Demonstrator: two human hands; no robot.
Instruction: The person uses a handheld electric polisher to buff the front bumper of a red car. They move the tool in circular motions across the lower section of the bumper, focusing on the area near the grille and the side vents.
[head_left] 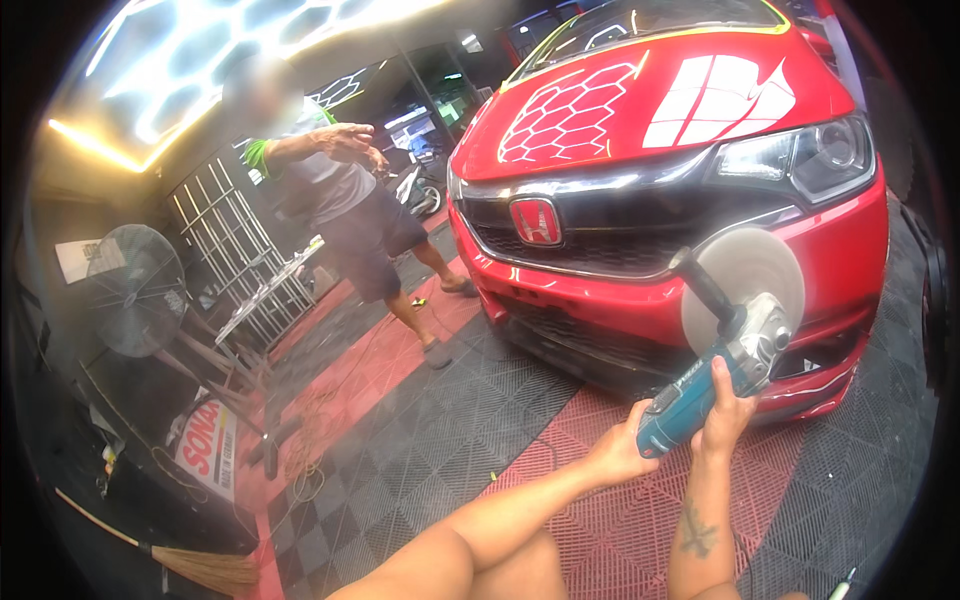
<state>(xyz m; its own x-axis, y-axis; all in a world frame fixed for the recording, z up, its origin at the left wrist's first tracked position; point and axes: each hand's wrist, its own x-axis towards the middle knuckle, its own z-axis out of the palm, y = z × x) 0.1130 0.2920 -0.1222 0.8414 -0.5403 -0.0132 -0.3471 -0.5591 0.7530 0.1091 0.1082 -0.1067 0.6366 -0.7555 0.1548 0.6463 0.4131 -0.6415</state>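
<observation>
My left hand (pixel 622 446) is closed around the rear end of a teal angle polisher (pixel 685 405). My right hand (pixel 724 410) grips the polisher's body farther forward, its thumb lying along the casing. A black side handle (pixel 706 290) sticks up from the metal head, with neither hand on it. The round whitish pad (pixel 775 265) faces the front bumper (pixel 840 255) of a red car, below the headlight (pixel 800 160). Whether the pad touches the paint, I cannot tell.
Another person (pixel 345 200) stands left of the car, arms raised forward. Farther left are a large fan (pixel 138 290), a metal rack (pixel 225 215) and a broom (pixel 205 568). A cable (pixel 310 480) lies on the red and grey floor tiles (pixel 430 460).
</observation>
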